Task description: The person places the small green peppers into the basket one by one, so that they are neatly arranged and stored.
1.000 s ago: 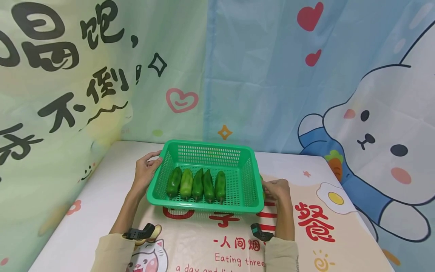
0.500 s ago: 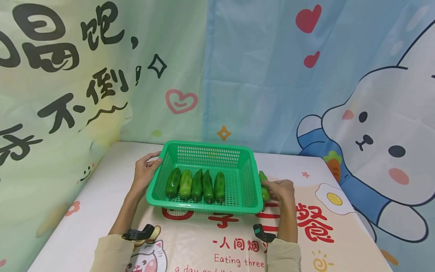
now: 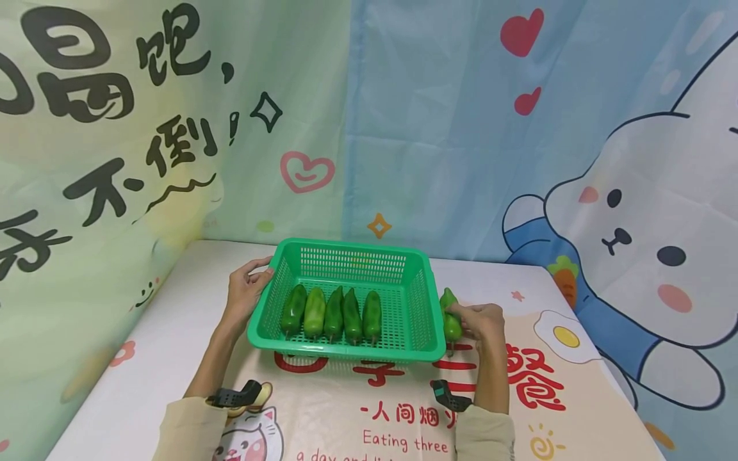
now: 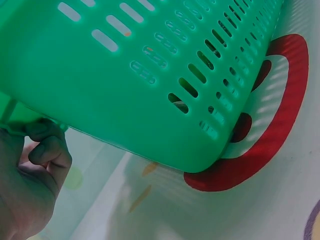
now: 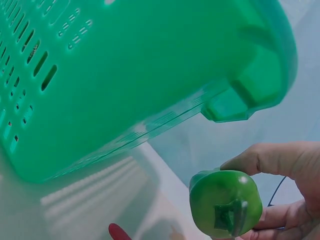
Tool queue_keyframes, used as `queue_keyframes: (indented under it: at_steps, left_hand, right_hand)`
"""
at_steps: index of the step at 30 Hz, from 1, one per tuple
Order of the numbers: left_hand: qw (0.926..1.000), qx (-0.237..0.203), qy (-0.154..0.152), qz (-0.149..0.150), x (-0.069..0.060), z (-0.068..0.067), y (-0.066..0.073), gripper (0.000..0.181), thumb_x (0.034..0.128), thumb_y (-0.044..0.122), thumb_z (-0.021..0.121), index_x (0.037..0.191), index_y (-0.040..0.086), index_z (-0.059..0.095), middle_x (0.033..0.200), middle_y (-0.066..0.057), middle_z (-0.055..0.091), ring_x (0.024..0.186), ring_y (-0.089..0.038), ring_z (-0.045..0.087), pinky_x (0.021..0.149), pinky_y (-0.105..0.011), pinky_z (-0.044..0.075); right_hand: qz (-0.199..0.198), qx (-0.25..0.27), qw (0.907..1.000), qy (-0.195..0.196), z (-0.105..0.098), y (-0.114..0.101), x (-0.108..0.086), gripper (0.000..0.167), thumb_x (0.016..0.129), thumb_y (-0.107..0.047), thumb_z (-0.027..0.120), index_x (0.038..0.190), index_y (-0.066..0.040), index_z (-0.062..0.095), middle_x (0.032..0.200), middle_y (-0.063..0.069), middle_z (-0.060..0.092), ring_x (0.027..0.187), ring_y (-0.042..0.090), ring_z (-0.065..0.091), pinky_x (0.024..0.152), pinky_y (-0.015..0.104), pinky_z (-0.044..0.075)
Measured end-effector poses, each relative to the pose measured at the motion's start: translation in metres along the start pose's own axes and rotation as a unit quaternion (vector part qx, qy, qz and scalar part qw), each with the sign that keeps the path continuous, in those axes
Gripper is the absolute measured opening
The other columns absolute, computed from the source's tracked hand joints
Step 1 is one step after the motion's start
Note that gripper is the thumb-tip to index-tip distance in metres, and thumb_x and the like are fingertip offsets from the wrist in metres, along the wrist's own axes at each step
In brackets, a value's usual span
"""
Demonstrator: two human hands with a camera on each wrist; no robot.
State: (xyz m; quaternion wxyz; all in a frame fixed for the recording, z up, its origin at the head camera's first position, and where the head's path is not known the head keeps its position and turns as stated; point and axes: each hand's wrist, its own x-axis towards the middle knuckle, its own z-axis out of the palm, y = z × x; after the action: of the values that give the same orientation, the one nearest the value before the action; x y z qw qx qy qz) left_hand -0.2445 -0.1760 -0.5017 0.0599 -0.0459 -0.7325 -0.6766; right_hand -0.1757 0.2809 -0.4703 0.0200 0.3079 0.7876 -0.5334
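A green plastic basket (image 3: 346, 354) stands in the middle of the table, with several green peppers (image 3: 352, 315) side by side in its left and middle part. My left hand (image 3: 245, 291) grips the basket's rim at its left side; the left wrist view shows the curled fingers (image 4: 50, 152) at the rim. Just outside the basket's right wall, my right hand (image 3: 481, 320) pinches another green pepper (image 3: 452, 328) between thumb and fingers. In the right wrist view this pepper (image 5: 225, 200) points its stem at the camera, apart from the basket wall.
The white table (image 3: 190, 282) carries a printed mat (image 3: 334, 410) with red writing under the basket. A patterned curtain (image 3: 403, 128) hangs right behind the table. Dark cameras are strapped to both wrists.
My right hand has moved slightly right, away from the basket, bringing the pepper out from behind the right wall into fuller view. My left hand stays at the rim.
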Motion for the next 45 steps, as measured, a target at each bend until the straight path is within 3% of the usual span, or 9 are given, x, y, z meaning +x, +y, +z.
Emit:
queue_keyframes:
  at_steps: [12, 20, 28, 36, 45]
  left_hand:
    - [1.0000, -0.005, -0.007, -0.001, 0.000, -0.001, 0.000, 0.044, 0.1135, 0.019, 0.062, 0.153, -0.002, 0.059, 0.093, 0.000, 0.083, 0.072, -0.003, 0.076, 0.065, -0.020, 0.064]
    - [1.0000, -0.003, -0.003, -0.002, -0.001, -0.001, 0.000, 0.045, 0.1135, 0.019, 0.061, 0.153, -0.002, 0.058, 0.095, -0.003, 0.083, 0.073, -0.003, 0.076, 0.065, -0.020, 0.064]
    - [0.9999, -0.009, -0.006, -0.001, -0.001, -0.001, 0.001, 0.044, 0.1137, 0.018, 0.061, 0.153, -0.003, 0.058, 0.095, -0.002, 0.083, 0.073, -0.004, 0.076, 0.065, -0.020, 0.064]
    - [0.9999, -0.009, -0.008, -0.003, -0.001, 0.000, 0.001, 0.045, 0.1138, 0.019, 0.061, 0.153, -0.003, 0.058, 0.096, -0.003, 0.083, 0.074, -0.004, 0.077, 0.066, -0.021, 0.065]
    - [1.0000, -0.005, -0.005, -0.005, -0.001, 0.000, 0.001, 0.044, 0.1136, 0.019, 0.061, 0.153, -0.003, 0.058, 0.097, -0.006, 0.083, 0.073, -0.004, 0.077, 0.066, -0.021, 0.065]
  right_hand:
    - [-0.007, 0.004, 0.9999, 0.010, -0.003, -0.005, -0.004, 0.066, 0.097, -0.028, 0.078, 0.142, 0.017, 0.060, 0.141, 0.033, 0.060, 0.116, 0.042, 0.069, 0.110, 0.053, 0.059]
    - [-0.018, 0.008, 0.9997, 0.012, -0.006, -0.009, -0.008, 0.065, 0.097, -0.028, 0.078, 0.141, 0.017, 0.061, 0.140, 0.034, 0.061, 0.112, 0.040, 0.070, 0.109, 0.053, 0.060]
    - [-0.028, 0.009, 0.9993, 0.024, -0.008, -0.012, -0.015, 0.064, 0.097, -0.028, 0.078, 0.138, 0.018, 0.062, 0.137, 0.034, 0.063, 0.110, 0.040, 0.076, 0.105, 0.051, 0.063]
    - [-0.036, 0.009, 0.9991, 0.020, -0.012, -0.013, -0.018, 0.061, 0.097, -0.027, 0.078, 0.135, 0.019, 0.065, 0.134, 0.035, 0.064, 0.104, 0.037, 0.078, 0.091, 0.042, 0.069]
    - [-0.047, -0.008, 0.9985, 0.025, -0.015, -0.020, -0.025, 0.062, 0.099, -0.031, 0.075, 0.137, 0.017, 0.065, 0.137, 0.034, 0.062, 0.109, 0.038, 0.074, 0.104, 0.051, 0.064]
